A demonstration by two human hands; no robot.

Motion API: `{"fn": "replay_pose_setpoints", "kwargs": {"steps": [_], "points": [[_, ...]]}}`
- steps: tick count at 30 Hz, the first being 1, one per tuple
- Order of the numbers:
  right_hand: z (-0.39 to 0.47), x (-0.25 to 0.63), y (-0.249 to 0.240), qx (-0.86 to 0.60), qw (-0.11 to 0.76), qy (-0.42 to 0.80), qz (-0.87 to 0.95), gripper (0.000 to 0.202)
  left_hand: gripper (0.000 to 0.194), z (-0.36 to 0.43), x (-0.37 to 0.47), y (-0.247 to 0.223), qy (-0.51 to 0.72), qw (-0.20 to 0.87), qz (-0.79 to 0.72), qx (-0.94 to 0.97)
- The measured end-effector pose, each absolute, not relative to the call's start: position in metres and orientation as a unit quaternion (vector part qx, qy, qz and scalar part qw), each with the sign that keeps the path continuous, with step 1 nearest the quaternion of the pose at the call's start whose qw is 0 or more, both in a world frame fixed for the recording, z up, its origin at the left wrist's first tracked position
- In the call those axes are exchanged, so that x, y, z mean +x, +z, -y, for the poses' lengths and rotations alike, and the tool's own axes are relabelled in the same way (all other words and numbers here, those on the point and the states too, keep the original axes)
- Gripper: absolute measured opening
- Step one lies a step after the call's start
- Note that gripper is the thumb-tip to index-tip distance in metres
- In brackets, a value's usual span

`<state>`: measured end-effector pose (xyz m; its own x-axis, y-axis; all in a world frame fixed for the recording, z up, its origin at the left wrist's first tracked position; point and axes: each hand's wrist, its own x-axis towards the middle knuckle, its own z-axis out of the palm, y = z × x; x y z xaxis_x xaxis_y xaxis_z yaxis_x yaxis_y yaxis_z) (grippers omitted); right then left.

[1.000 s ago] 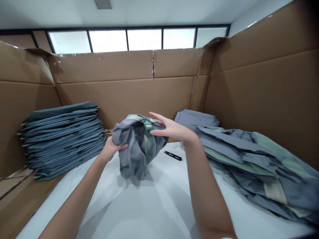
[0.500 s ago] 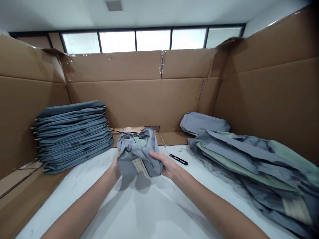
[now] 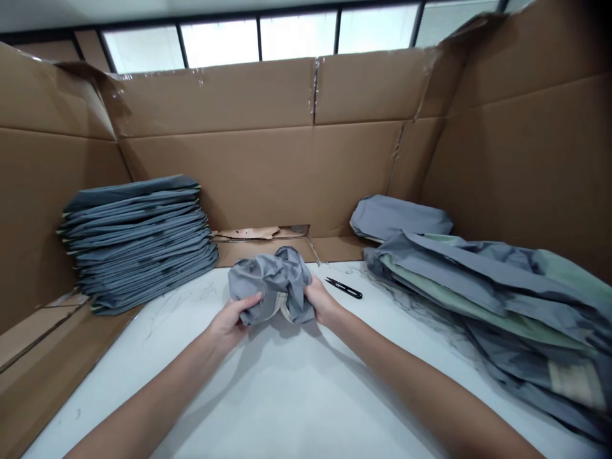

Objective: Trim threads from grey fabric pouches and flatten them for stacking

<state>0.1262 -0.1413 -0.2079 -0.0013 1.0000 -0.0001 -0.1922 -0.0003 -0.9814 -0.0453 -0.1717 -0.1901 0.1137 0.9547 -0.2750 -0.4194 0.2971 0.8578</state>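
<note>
Between my two hands is a bunched grey fabric piece (image 3: 268, 280) with a cream strip on its near side, held just above the white table (image 3: 239, 395). My left hand (image 3: 234, 319) grips its lower left part, the thumb lying over the cloth. At the right edge of the cloth my right hand (image 3: 319, 301) is closed on it, with its fingertips hidden behind the folds. Black thread snips (image 3: 344, 288) lie on the table just right of my right hand.
A tall stack of folded blue-grey fabric pieces (image 3: 138, 245) stands at the left. On the right is a loose heap of grey fabric pieces (image 3: 478, 280) with pale green undersides. Cardboard walls (image 3: 258, 172) enclose the table at the back and both sides.
The fabric piece has been turned and bunched, so its green inside no longer shows. My left thumb has come over its front. The view has tipped downward.
</note>
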Motion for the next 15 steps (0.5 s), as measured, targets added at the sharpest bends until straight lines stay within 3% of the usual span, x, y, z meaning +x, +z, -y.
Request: {"fn": "replay_pose_setpoints", "kwargs": {"steps": [3, 7, 10, 15], "points": [[0.135, 0.135, -0.217, -0.505, 0.528, 0.488, 0.477, 0.05, 0.035, 0.151, -0.057, -0.203, 0.535, 0.566, -0.517, 0.356], [0.126, 0.141, -0.217, -0.546, 0.504, 0.434, 0.509, 0.042, 0.022, 0.125, -0.069, -0.224, 0.569, 0.457, -0.594, 0.337], [0.12, 0.14, -0.213, -0.557, 0.482, 0.446, 0.508, 0.04, 0.02, 0.114, -0.072, -0.232, 0.58, 0.446, -0.604, 0.316], [0.135, 0.138, -0.208, -0.522, 0.431, 0.56, 0.479, 0.038, 0.024, 0.113, -0.068, -0.235, 0.589, 0.517, -0.583, 0.213]]}}
